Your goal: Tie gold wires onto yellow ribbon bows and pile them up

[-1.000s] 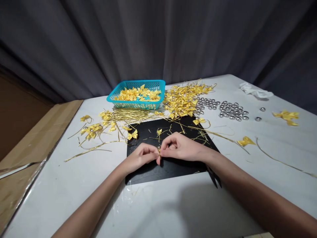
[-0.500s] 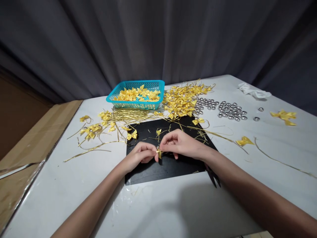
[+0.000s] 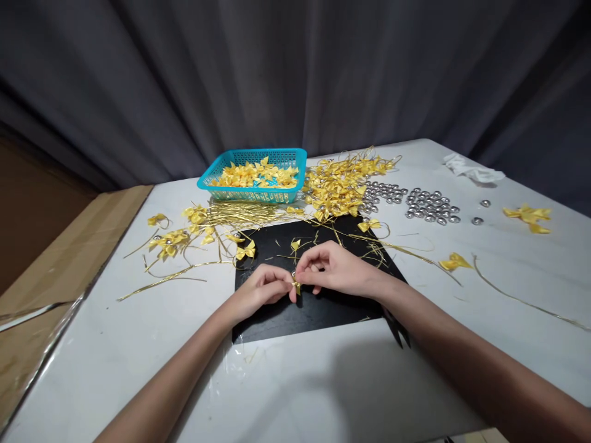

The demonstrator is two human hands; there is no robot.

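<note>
My left hand (image 3: pixel 264 290) and my right hand (image 3: pixel 337 271) meet over a black mat (image 3: pixel 318 311) in the middle of the white table (image 3: pixel 295 381). Between their fingertips they pinch one small yellow ribbon bow (image 3: pixel 295 284) with a bit of gold wire. Both hands have the fingers curled in around it. Loose gold wire pieces lie on the mat just beyond the hands.
A teal basket (image 3: pixel 253 174) of yellow bows stands at the back. A heap of wired bows (image 3: pixel 339 184) lies to its right, then silver beads (image 3: pixel 429 206). Gold wires (image 3: pixel 240 213) and stray bows lie left. A white cloth (image 3: pixel 471 169) sits far right. Cardboard (image 3: pixel 60 271) borders the table's left.
Both hands stay together on the bow over the mat; the right hand's fingers have shifted slightly, working at the bow.
</note>
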